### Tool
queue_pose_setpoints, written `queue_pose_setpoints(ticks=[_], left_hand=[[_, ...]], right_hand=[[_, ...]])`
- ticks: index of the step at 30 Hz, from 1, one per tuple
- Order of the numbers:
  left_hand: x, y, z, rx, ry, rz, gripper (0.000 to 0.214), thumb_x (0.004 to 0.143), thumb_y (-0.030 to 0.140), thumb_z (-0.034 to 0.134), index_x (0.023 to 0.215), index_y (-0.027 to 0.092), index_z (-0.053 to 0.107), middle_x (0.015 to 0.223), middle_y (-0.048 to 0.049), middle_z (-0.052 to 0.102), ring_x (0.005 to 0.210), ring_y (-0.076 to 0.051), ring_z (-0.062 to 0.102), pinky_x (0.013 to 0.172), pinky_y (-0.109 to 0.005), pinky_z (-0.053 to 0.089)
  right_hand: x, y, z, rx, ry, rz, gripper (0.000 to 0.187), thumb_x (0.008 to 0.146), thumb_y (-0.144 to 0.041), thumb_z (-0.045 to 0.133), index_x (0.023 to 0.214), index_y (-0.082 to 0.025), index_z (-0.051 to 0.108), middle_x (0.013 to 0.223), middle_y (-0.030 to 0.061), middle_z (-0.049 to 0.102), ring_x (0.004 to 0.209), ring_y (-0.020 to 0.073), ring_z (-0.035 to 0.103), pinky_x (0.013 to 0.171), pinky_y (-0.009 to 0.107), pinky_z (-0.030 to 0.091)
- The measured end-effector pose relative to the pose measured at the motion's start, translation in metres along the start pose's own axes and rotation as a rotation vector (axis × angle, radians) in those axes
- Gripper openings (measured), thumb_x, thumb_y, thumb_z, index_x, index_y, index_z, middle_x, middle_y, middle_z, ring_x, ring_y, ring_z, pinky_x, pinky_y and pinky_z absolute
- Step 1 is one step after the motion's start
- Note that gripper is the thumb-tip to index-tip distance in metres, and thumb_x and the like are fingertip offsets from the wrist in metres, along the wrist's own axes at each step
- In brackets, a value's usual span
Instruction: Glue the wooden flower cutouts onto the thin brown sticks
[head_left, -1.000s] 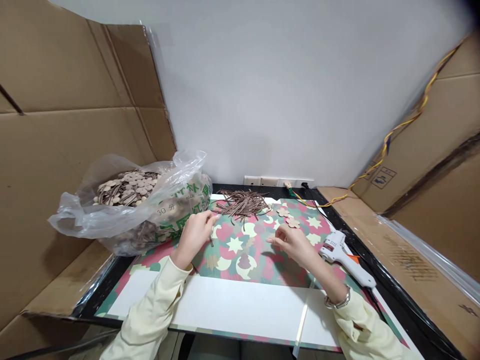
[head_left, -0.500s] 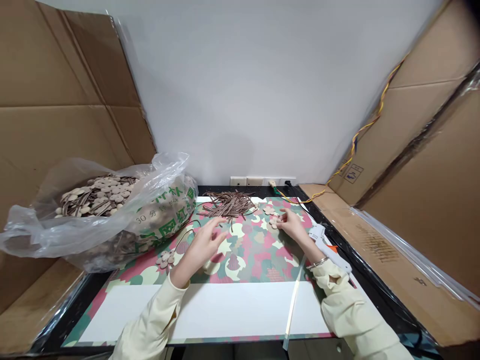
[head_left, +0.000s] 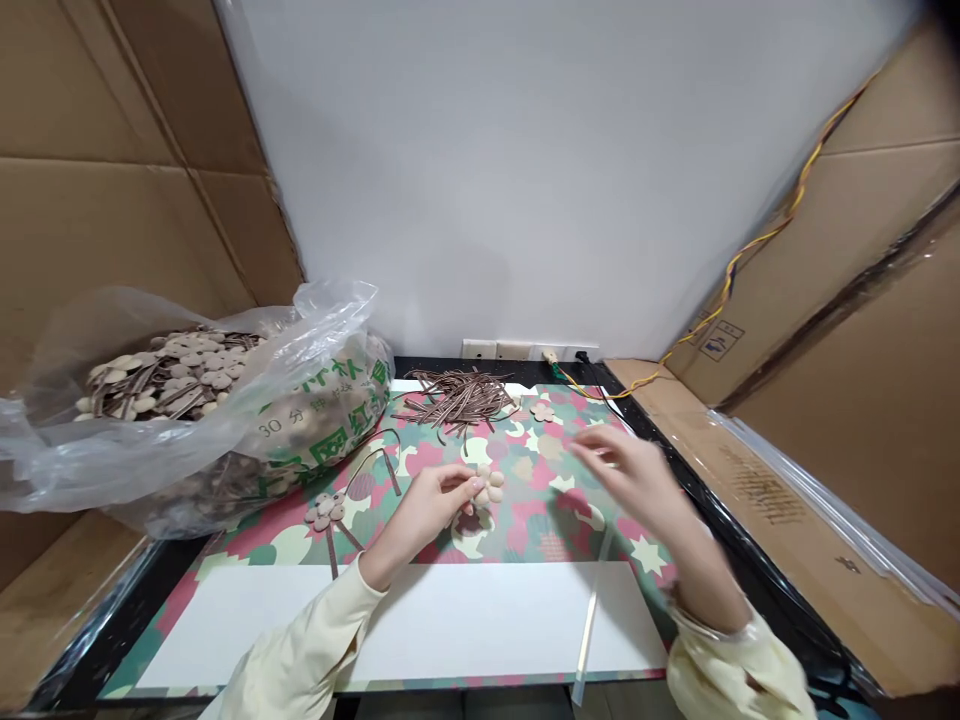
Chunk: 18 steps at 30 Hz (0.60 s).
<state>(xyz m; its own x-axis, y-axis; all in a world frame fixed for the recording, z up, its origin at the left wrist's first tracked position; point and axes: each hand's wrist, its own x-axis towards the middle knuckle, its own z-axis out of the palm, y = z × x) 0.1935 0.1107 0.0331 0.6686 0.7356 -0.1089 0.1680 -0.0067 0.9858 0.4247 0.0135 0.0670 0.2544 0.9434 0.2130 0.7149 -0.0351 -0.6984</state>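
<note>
Between the thumb and fingers of my left hand (head_left: 442, 497) is a beige flower-shaped piece (head_left: 490, 486), held by its edge just above the patterned mat. My right hand (head_left: 634, 480) is over the right side of the mat, slightly blurred, fingers apart and nothing visible in them. Another flower piece (head_left: 541, 412) lies flat near the back. On the left, by my left wrist, rests a flower with brown strips (head_left: 325, 512) attached. A loose pile of brown strips (head_left: 457, 400) lies at the back middle.
A clear plastic bag (head_left: 330, 400) full of flower pieces with strips stands at the left. White paper (head_left: 450, 620) covers the front of the camouflage mat (head_left: 525, 545). A clear stick (head_left: 589, 620) crosses it. Cardboard (head_left: 750, 480) borders the right; sockets (head_left: 480, 349) line the wall.
The flower piece has passed from my right hand to my left, now nearer the mat's middle. My right hand has moved right and closer, covering the white tool with orange seen there before.
</note>
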Motion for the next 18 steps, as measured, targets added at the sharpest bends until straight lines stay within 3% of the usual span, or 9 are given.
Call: queue_pose_setpoints(ticks=[1,4,8,11,13,16,18], left_hand=[[0.001,0.0,-0.002,-0.019,0.008,-0.029,0.03,0.077,0.041,0.06,0.083,0.013,0.069,0.077,-0.0061,0.07,0.056,-0.012,0.057,0.051,-0.022,0.044],[0.003,0.0,-0.007,-0.135,-0.001,-0.123,0.028,0.071,0.038,0.068,0.083,0.013,0.069,0.084,-0.0075,0.071,0.061,-0.013,0.061,0.058,-0.024,0.048],[0.005,-0.002,-0.007,-0.25,0.004,-0.175,0.027,0.067,0.035,0.072,0.079,0.012,0.066,0.074,-0.0062,0.069,0.063,-0.013,0.064,0.064,-0.025,0.051],[0.005,-0.004,-0.006,-0.262,-0.004,-0.175,0.029,0.067,0.038,0.071,0.076,0.011,0.063,0.062,-0.0042,0.067,0.054,-0.013,0.062,0.056,-0.024,0.05],[0.005,-0.005,-0.006,-0.26,-0.011,-0.152,0.03,0.069,0.04,0.069,0.076,0.011,0.062,0.06,-0.0033,0.066,0.05,-0.012,0.061,0.05,-0.022,0.049],[0.004,-0.006,-0.007,-0.244,-0.015,-0.103,0.029,0.073,0.04,0.066,0.077,0.012,0.061,0.061,-0.0024,0.065,0.047,-0.011,0.059,0.044,-0.02,0.045],[0.003,-0.006,-0.008,-0.224,-0.021,-0.065,0.026,0.076,0.039,0.063,0.078,0.013,0.062,0.06,-0.0018,0.065,0.044,-0.008,0.055,0.042,-0.018,0.043]], right_hand=[[-0.009,0.013,-0.015,-0.082,0.064,0.045,0.026,0.084,-0.037,0.047,0.084,-0.017,0.062,0.093,0.0115,0.064,0.084,0.0251,0.06,0.071,0.034,0.044],[-0.035,0.052,-0.041,-0.648,0.04,0.222,0.02,0.077,-0.034,0.052,0.081,-0.016,0.06,0.093,0.0131,0.061,0.087,0.0294,0.056,0.069,0.035,0.042],[-0.047,0.084,-0.023,-0.946,-0.063,0.24,0.018,0.075,-0.019,0.048,0.09,-0.015,0.056,0.098,0.0136,0.059,0.085,0.028,0.054,0.065,0.033,0.04],[-0.044,0.099,-0.005,-1.001,0.061,0.216,0.018,0.077,-0.016,0.044,0.092,-0.013,0.054,0.09,0.0145,0.059,0.082,0.0287,0.052,0.067,0.036,0.04],[-0.043,0.107,-0.001,-0.923,0.154,0.134,0.022,0.078,-0.019,0.045,0.096,-0.011,0.053,0.089,0.0149,0.059,0.084,0.0283,0.05,0.071,0.036,0.041],[-0.048,0.111,-0.005,-0.784,0.297,-0.027,0.033,0.081,-0.03,0.045,0.106,-0.009,0.052,0.094,0.0153,0.06,0.091,0.0293,0.048,0.076,0.037,0.042],[-0.053,0.104,-0.012,-0.727,0.444,-0.061,0.04,0.083,-0.039,0.042,0.107,-0.01,0.054,0.097,0.016,0.061,0.095,0.0313,0.047,0.077,0.039,0.042]])
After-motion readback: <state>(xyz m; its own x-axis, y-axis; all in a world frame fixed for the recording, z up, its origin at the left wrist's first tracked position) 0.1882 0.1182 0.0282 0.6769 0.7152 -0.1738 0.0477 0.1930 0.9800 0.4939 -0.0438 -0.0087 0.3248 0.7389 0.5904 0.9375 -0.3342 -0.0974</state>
